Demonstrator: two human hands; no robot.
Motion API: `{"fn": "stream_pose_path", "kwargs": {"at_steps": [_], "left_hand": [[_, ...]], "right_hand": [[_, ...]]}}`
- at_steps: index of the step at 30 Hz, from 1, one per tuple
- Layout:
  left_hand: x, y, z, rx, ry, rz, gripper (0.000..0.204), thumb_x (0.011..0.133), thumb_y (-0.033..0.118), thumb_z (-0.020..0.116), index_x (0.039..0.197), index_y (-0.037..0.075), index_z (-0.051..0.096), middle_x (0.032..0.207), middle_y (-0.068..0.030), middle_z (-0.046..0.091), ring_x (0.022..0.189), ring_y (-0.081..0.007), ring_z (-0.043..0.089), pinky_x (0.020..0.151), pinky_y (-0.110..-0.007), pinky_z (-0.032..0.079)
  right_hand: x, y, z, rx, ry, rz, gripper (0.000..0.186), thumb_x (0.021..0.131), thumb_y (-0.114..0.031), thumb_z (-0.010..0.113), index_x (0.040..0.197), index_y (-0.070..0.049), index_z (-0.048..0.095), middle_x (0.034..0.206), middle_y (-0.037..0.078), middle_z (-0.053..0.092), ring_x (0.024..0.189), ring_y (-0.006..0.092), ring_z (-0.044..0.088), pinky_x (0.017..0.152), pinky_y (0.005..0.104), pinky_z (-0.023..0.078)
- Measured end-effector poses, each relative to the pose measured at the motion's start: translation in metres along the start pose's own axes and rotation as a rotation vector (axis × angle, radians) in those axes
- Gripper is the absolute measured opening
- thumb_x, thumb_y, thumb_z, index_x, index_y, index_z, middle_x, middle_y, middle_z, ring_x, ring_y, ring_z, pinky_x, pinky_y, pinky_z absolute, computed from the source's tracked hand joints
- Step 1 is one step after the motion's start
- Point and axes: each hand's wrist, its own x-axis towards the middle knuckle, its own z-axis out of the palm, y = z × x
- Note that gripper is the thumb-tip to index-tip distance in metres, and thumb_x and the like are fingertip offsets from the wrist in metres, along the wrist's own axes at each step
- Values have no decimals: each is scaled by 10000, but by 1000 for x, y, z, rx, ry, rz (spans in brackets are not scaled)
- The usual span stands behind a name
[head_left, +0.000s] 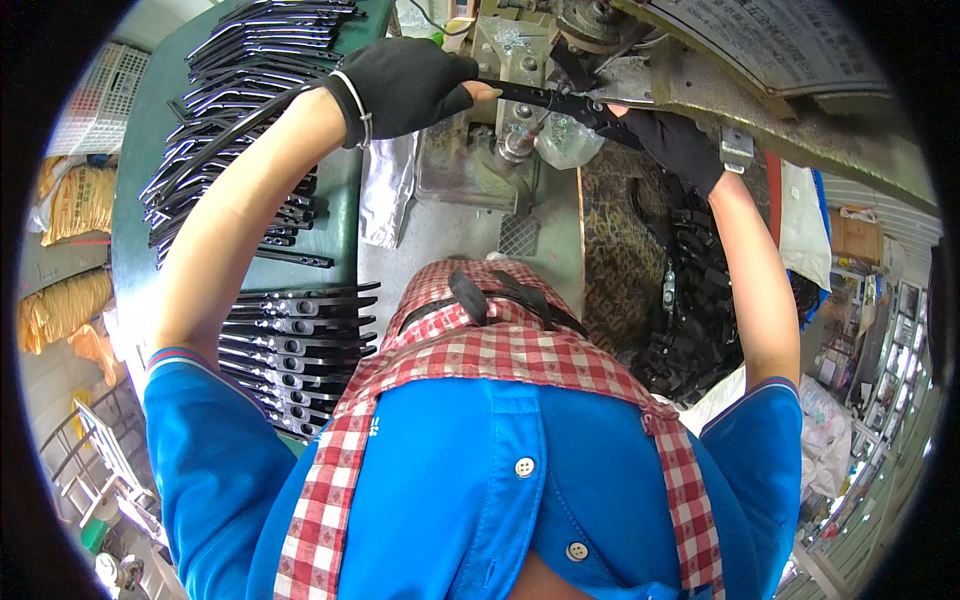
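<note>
My left hand (410, 88), in a black glove with bare fingertips, is closed around a black metal bar (522, 94) at the machine. The bar runs right to my right hand (680, 145), also gloved, whose fingers close around its other end; most of them are hidden. Between my hands the bar lies across the metal fixture (516, 125) of a bench machine, close under its head (590, 25). Left of my left hand, many black bars (265, 60) are heaped on a green tabletop (140, 130). Nearer, flatter black pieces with round holes (295, 350) lie in a row.
A large metal machine part (760, 100) overhangs my right hand. Below it, black parts (690, 290) are piled beside a worn brown board (620, 260). A clear plastic bag (568, 142) sits by the fixture, and a silvery sheet (388, 190) lies at the green table's edge.
</note>
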Motion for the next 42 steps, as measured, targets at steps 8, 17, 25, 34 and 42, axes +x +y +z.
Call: {"fn": "stream_pose_path", "kwargs": {"at_steps": [8,17,25,34,42], "left_hand": [[-5,-7,27,29,68,-10,415,943,452,424,948,73,593,647,-187,595,653,-373,618,598,-458,478],[3,-13,32,106,25,16,452,942,497,387,976,108,615,657,-196,609,665,-386,626,615,-462,495],[4,-15,41,101,2,-9,491,919,544,401,999,113,622,742,-167,643,694,-364,638,625,-450,500],[-12,-14,37,97,79,-29,257,858,362,574,1006,155,612,815,-115,656,740,-320,649,634,-431,512],[-15,-16,31,69,-13,-90,243,845,352,581,968,146,614,792,-104,647,747,-321,643,639,-435,505]], "right_hand": [[14,-15,-4,-145,34,-21,456,958,-434,416,1196,-75,564,1089,170,625,993,326,594,872,386,442],[24,-37,2,21,-83,330,643,927,-601,330,966,-31,627,727,233,591,687,339,609,664,422,438],[13,-34,34,180,2,397,767,883,-652,383,699,54,618,537,245,510,538,334,560,579,407,416],[-7,-98,18,40,612,112,142,894,-185,553,924,-49,583,844,133,613,775,305,605,695,359,466],[-30,-107,74,437,226,177,101,837,-119,588,884,-31,610,798,122,617,714,223,609,641,317,464]]}}
